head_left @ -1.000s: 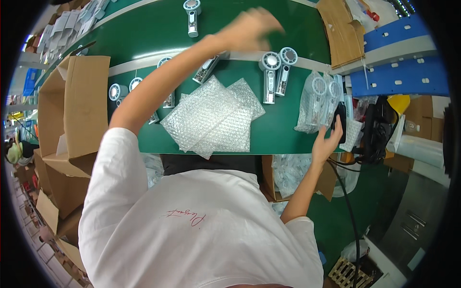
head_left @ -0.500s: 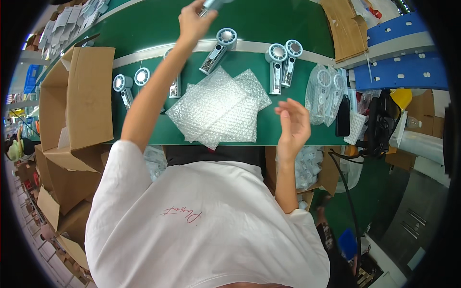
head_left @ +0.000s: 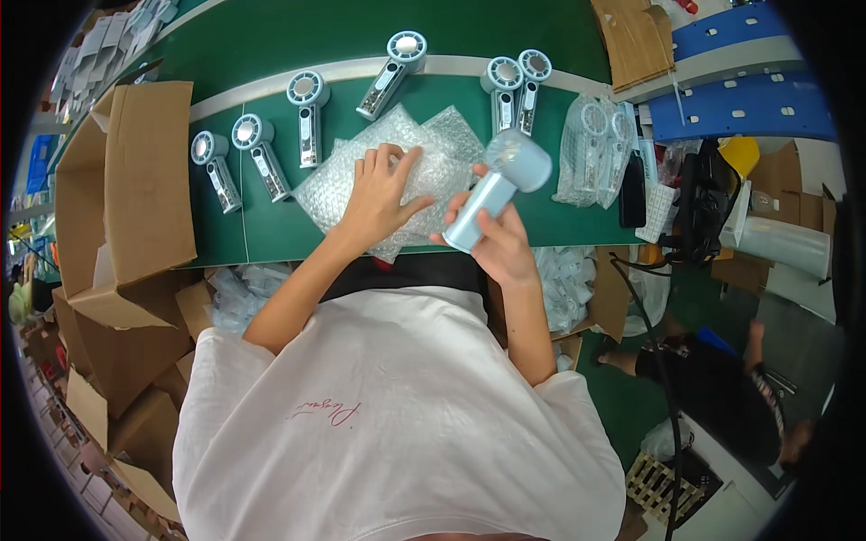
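My right hand [head_left: 508, 252] grips a light blue handheld fan [head_left: 483, 215] by its handle, head tilted up and away to the right, just over the table's near edge. Its smooth blue back faces up. On a loose stack of clear bubble wrap bags [head_left: 446, 167] rests my left hand [head_left: 379, 198], fingers spread and holding nothing; whether it presses on the top bag I cannot tell. Beyond and beside the stack lie several more fans, among them one at the far middle [head_left: 388, 83], one at the left [head_left: 309, 126] and a pair at the right [head_left: 503, 99].
Two fans in bubble wrap [head_left: 586, 162] lie at the right, beside a black phone-like slab [head_left: 632, 200]. An open cardboard box [head_left: 149, 171] stands at the left edge. Below the table are boxes of clear plastic bags [head_left: 564, 288]. A person [head_left: 722, 388] is at the lower right.
My left hand has come back from the far side, where it held a light blue fan, to the bubble wrap. A fan is now in my right hand, which was empty.
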Action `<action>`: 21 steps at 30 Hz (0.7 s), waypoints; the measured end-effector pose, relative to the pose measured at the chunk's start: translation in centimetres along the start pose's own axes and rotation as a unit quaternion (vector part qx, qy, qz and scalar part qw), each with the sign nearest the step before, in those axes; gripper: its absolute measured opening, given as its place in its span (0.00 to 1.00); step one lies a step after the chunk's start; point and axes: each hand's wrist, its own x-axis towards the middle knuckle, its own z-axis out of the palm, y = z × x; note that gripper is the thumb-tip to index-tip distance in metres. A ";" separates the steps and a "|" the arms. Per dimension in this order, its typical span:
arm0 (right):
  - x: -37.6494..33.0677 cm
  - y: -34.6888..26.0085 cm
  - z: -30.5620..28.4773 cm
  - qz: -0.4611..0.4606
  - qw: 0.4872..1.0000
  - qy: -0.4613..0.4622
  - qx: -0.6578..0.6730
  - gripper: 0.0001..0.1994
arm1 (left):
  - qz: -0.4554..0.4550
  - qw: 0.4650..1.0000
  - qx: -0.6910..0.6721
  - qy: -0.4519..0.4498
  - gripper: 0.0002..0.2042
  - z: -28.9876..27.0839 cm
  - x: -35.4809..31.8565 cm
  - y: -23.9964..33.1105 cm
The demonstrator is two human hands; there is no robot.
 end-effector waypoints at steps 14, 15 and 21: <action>1.7 2.0 -4.3 0.037 0.991 0.094 -0.087 0.30 | 0.102 0.992 -0.069 0.008 0.09 -0.1 -3.2 -0.6; 1.7 2.0 -4.2 0.031 0.990 0.095 -0.100 0.30 | 0.063 0.994 -0.085 0.009 0.09 0.1 -3.0 -0.4; 1.1 0.6 -4.3 0.000 0.935 0.082 -0.344 0.33 | -0.002 0.994 -0.058 0.089 0.08 0.9 -0.9 0.8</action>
